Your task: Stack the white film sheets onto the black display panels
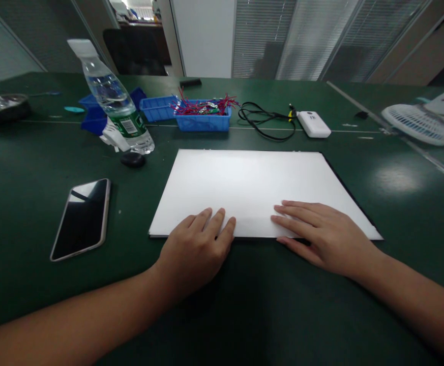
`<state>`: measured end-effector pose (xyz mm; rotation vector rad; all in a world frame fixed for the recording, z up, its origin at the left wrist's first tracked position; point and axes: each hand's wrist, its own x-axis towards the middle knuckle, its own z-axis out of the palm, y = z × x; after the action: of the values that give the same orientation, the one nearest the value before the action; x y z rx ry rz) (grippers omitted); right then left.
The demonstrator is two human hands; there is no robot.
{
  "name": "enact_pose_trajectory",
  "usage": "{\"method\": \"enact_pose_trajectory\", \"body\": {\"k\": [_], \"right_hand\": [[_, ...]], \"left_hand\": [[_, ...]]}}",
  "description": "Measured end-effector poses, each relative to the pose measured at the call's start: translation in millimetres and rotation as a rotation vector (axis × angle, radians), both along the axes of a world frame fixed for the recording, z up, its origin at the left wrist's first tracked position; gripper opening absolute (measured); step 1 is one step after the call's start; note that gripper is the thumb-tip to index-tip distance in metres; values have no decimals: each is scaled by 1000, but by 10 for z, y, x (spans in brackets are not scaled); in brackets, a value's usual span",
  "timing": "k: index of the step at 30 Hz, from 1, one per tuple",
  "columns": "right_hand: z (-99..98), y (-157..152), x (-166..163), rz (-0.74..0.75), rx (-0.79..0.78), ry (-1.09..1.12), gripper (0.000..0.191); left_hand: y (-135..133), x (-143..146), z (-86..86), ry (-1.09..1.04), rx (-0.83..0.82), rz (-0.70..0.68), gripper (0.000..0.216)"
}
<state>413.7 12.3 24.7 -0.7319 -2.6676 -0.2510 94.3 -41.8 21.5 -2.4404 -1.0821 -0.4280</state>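
Note:
A white rectangular board (252, 185) lies flat on the dark green table (27, 188) in front of me. My left hand (197, 249) rests palm down at the board's near edge, fingers stretched onto the white surface, holding nothing. My right hand (321, 234) also lies flat on the near edge, fingers extended and pointing left, empty. The two hands sit side by side with a small gap between them.
A black smartphone (82, 217) lies to the left. A water bottle (113, 99), its dark cap (132, 159), blue bins (202, 119) with red wired parts, a black cable (265, 122) and a white power bank (313, 124) stand behind the board. A white fan (420, 122) is at right.

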Motion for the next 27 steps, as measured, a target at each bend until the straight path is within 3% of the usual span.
{"method": "enact_pose_trajectory", "body": {"k": [22, 27], "right_hand": [[16, 5, -2, 6, -47, -3, 33], [78, 63, 67, -26, -30, 40, 34]], "left_hand": [[-1, 18, 34, 1, -6, 17, 25], [18, 18, 52, -26, -73, 34, 34]]}}
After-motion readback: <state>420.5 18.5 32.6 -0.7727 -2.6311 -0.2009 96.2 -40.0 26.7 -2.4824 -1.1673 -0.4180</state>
